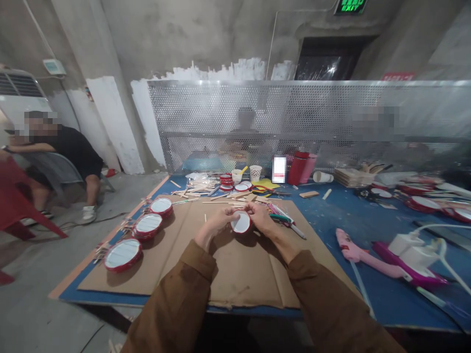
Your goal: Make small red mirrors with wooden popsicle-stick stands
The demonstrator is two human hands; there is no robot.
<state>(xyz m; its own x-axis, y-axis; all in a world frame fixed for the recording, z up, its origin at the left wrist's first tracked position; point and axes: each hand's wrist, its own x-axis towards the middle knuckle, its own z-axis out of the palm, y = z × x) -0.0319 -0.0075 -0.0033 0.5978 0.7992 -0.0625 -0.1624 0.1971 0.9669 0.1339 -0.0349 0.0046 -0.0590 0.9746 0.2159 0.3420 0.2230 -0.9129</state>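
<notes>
Drum (242, 223) is above the cardboard (243, 274), held between my left hand (217, 224) and right hand (262, 218), fingers closed on its edge. It looks light and stiff; its white face may dent, so the red rim seems my safest hold.

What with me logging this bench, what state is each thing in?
Held disc: white face showing
Left hand: pinching held disc
Right hand: fingers at disc's rim
Patterned cup: upright
Rightmost cup: on its side
Red bottle: upright
Glue gun: lying down
Exit sign: lit
</notes>
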